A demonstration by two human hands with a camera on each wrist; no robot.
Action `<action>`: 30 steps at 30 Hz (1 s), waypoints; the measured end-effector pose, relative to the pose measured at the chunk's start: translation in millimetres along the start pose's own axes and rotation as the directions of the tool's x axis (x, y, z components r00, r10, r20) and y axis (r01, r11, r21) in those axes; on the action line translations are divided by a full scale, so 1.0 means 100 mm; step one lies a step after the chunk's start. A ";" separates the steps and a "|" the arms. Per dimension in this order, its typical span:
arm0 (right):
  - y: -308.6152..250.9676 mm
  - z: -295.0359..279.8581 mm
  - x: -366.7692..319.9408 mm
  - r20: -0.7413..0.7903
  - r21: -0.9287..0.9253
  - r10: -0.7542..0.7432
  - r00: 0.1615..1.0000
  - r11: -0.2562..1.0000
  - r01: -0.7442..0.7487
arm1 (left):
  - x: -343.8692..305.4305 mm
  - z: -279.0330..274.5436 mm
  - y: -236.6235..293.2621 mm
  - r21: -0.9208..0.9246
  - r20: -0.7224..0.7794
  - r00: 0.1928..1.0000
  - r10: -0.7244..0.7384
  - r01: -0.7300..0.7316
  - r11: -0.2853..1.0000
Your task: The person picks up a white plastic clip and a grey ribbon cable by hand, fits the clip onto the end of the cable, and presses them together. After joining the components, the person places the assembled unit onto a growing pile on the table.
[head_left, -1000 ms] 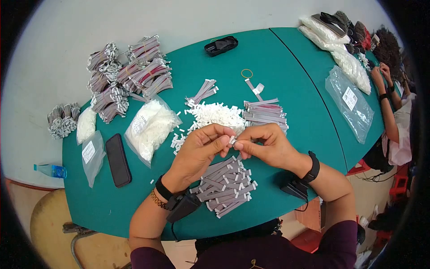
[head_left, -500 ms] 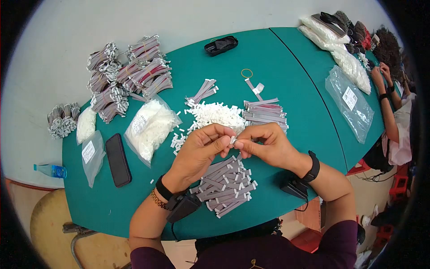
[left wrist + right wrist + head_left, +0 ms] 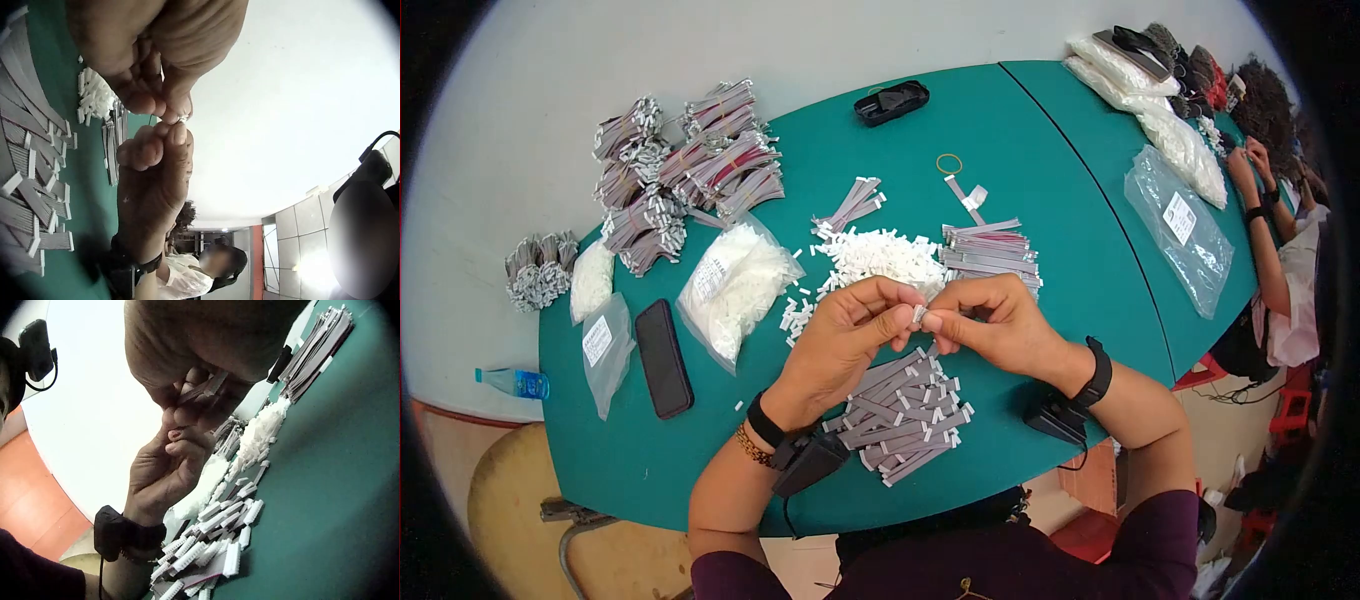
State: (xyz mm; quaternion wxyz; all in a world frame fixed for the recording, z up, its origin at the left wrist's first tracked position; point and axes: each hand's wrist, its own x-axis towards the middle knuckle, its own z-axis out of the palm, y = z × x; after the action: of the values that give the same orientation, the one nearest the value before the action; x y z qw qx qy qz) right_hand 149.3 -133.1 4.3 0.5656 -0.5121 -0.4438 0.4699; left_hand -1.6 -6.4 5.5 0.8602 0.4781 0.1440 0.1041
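Observation:
Both hands meet fingertip to fingertip above the table in the head view. Thumb and forefinger of my left hand pinch a small white connector piece. My right hand pinches the end of a grey ribbon cable, whose length runs back under the curled fingers in the right wrist view. Fingertips cover most of where the two parts meet. Below the hands lies a loose pile of ribbon cables with white end connectors. Just beyond the hands is a heap of small white plastic pieces.
A stack of ribbon cables lies right of the heap. To the left are a bag of white pieces, a phone and bundled cables. A black case sits at the back. Another person's arms are at far right.
The hands stay in place with the fingertips together. The small white piece between them has turned slightly.

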 end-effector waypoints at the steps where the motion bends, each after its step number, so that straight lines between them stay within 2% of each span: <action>1: 0.00 0.00 0.00 -0.001 0.003 0.000 1.000 1.000 0.000 | 0.00 0.00 0.00 0.004 -0.004 1.000 0.000 0.000 1.000; 10: -0.03 0.00 -0.01 0.003 -0.071 -0.052 0.999 0.996 0.052 | -0.01 0.00 0.01 0.008 -0.004 1.000 -0.015 0.015 1.000; 19: 0.00 0.01 -0.01 -0.008 0.030 -0.014 1.000 0.999 0.014 | 0.00 0.00 0.01 0.051 -0.001 1.000 0.023 -0.023 0.998; 25: -0.01 -0.02 0.00 0.018 0.007 0.056 0.998 0.998 -0.056 | 0.00 0.00 0.00 0.079 -0.005 1.000 0.031 -0.030 0.996; 30: -0.01 0.02 -0.02 -0.004 0.047 0.016 1.000 0.999 -0.015 | -0.01 0.02 0.02 0.025 0.000 1.000 -0.007 0.007 1.000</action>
State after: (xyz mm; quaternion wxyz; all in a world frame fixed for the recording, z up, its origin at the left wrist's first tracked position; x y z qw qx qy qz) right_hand 147.4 -134.7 5.1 0.5750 -0.5031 -0.4272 0.4835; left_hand -1.9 -6.8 8.6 0.8545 0.4883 0.1469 0.0993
